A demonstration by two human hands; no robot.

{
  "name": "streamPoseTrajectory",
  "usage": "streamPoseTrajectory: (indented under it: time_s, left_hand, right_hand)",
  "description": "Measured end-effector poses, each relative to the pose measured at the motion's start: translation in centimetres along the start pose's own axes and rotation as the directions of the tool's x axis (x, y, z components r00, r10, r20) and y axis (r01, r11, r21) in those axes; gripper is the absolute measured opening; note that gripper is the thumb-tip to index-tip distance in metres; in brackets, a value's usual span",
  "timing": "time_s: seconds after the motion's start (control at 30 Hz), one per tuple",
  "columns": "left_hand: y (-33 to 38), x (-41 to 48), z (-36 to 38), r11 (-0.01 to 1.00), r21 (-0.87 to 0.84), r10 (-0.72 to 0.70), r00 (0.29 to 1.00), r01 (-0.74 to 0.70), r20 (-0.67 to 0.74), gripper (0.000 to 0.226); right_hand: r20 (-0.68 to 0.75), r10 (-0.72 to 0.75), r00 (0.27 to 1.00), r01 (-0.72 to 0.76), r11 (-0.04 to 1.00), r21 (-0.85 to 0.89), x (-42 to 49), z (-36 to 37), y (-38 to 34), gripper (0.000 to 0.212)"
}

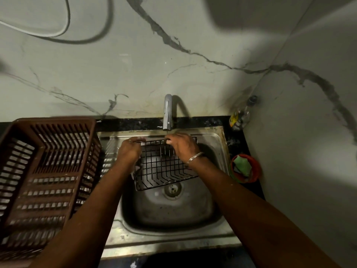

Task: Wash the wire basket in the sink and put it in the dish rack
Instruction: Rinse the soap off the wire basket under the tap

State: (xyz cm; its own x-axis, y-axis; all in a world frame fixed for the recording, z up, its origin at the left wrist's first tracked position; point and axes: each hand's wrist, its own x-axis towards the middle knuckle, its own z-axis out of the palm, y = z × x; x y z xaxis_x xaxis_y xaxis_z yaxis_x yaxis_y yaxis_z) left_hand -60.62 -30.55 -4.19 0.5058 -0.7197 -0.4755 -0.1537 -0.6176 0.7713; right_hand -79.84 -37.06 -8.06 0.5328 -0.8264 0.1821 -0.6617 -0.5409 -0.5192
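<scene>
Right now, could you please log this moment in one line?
left hand: grips wire basket | right hand: grips wire basket | wire basket: tilted in sink | dish rack: left of sink

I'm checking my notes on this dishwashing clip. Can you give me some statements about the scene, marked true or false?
1. Both the left hand and the right hand grip the far rim of the wire basket. True.
2. The wire basket already sits in the dish rack. False: it is held over the sink; the dish rack stands at left.
3. The faucet hangs above the basket's far edge. True.
4. The green scrubber lies in the sink. False: it sits in the red bowl right of the sink.
5. The bracelet is on the left wrist. False: it is on the right wrist.
</scene>
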Motion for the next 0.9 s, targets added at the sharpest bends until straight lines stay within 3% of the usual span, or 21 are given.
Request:
streamPoseTrajectory:
  time_s: [0.07,0.17,0.33,0.47,0.6,0.73,0.8,0.9]
  left_hand:
    - [0.5,-0.2,0.3,0.999,0.042,0.002,1.0,-0.002,0.006,0.039]
    - [1.0,-0.7,1.0,0.996,0.092,-0.004,0.998,-0.002,0.061,0.033]
    - [1.7,-1.2,0.3,0.998,-0.002,-0.066,0.995,0.067,0.071,0.034]
    - [2.9,-1.2,1.0,0.995,0.011,-0.103,0.989,0.103,0.106,0.016]
    - [3.0,-1.4,0.7,0.989,-0.008,-0.146,0.979,0.149,0.14,0.016]
    - [3.2,-2.3,1.1,0.99,-0.031,-0.131,0.968,0.14,0.213,0.013]
    - [3.0,-2.5,1.0,0.99,0.0,-0.133,0.953,0.138,0.274,0.011]
    - [3.0,-2.3,0.6,0.993,0.046,-0.12,0.932,0.111,0.343,0.027]
  right_hand:
    - [0.037,-0.011,0.999,0.011,1.0,-0.004,0.1,0.3,-0.9,0.031]
    - [0.079,-0.145,0.986,0.142,0.989,0.046,0.4,0.9,-2.3,0.036]
    - [0.067,-0.008,0.998,0.012,0.998,-0.068,-0.6,0.3,0.4,0.033]
    - [0.014,-0.109,0.994,0.109,0.994,0.023,1.1,0.6,-2.1,0.026]
    - [0.029,0.07,0.997,-0.072,0.994,0.084,1.0,-0.1,-0.2,0.02]
    - [0.036,-0.008,0.999,-0.001,0.972,0.236,1.7,0.4,-2.7,0.028]
    - [0.024,0.066,0.998,-0.07,0.954,0.29,1.2,0.2,-1.9,0.028]
    - [0.035,0.136,0.99,-0.141,0.946,0.291,0.7,-0.2,-0.8,0.021]
